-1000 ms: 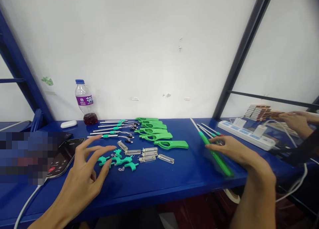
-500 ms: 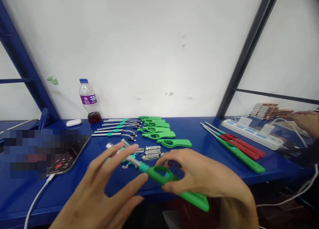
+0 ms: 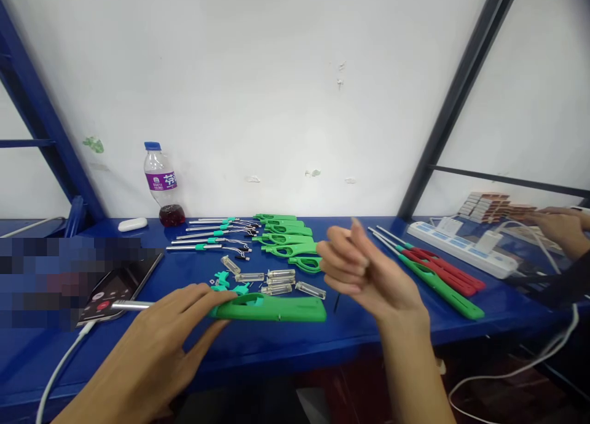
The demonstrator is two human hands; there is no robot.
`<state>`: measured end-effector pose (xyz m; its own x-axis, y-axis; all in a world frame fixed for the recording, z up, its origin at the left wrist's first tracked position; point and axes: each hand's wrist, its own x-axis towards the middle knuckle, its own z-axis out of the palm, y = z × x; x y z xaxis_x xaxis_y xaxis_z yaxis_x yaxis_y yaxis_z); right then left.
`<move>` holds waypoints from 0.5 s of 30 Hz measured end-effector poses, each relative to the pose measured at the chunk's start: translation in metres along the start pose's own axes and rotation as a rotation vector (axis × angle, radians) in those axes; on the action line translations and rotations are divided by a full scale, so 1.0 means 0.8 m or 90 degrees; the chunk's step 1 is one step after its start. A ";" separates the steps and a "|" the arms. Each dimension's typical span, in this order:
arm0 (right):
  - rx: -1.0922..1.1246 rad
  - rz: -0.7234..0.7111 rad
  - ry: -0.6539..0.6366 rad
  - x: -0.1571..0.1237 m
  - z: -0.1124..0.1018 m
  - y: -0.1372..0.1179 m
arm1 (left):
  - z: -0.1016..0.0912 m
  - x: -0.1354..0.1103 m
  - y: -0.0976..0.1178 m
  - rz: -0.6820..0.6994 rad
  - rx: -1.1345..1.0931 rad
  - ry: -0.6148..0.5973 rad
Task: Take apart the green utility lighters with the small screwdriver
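Observation:
In the head view, my left hand [image 3: 184, 325] grips a long green lighter [image 3: 281, 309] near where its metal tube meets the handle. The tube points left and the handle lies level to the right, above the table's front part. My right hand [image 3: 364, 267] is raised to the right of the lighter, fingers curled closed. A thin dark rod [image 3: 337, 302] shows just below it; whether the fingers hold it is hidden. Behind the lighter lie several clear fuel tanks [image 3: 280, 281], teal plastic pieces [image 3: 222, 279], metal tubes with wires [image 3: 196, 247] and green handle shells [image 3: 290, 250].
Finished-looking red lighters [image 3: 445, 267] and another green lighter [image 3: 437, 284] lie at right beside a white power strip [image 3: 461, 249]. At left are a phone [image 3: 120, 289] on a cable, a white case [image 3: 132, 225] and a bottle [image 3: 161, 184]. Another person's hand [image 3: 560, 224] is far right.
The green lighter has passed from my right hand into my left and turned nearly level. My right hand has let go of it, moved up and right, and curled closed.

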<state>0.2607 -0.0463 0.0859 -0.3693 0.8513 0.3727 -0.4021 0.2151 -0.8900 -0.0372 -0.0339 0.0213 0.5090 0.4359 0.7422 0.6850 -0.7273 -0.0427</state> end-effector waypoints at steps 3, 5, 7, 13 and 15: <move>0.180 -0.038 0.032 0.003 -0.002 0.001 | 0.003 -0.001 -0.002 -0.023 -0.018 -0.006; 0.231 -0.066 0.069 0.003 -0.001 0.002 | 0.003 -0.003 -0.003 -0.019 -0.011 -0.019; 0.265 -0.087 0.081 0.003 0.000 0.003 | 0.003 -0.007 -0.003 -0.016 0.004 -0.032; 0.301 -0.073 0.069 0.008 -0.004 0.008 | 0.011 -0.017 -0.002 -0.017 0.013 -0.091; 0.292 -0.063 0.076 0.012 -0.004 0.013 | 0.013 -0.016 0.000 -0.021 0.006 -0.092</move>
<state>0.2557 -0.0340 0.0794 -0.2231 0.8922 0.3927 -0.7682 0.0871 -0.6343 -0.0386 -0.0338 0.0050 0.5561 0.5314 0.6390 0.7067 -0.7070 -0.0271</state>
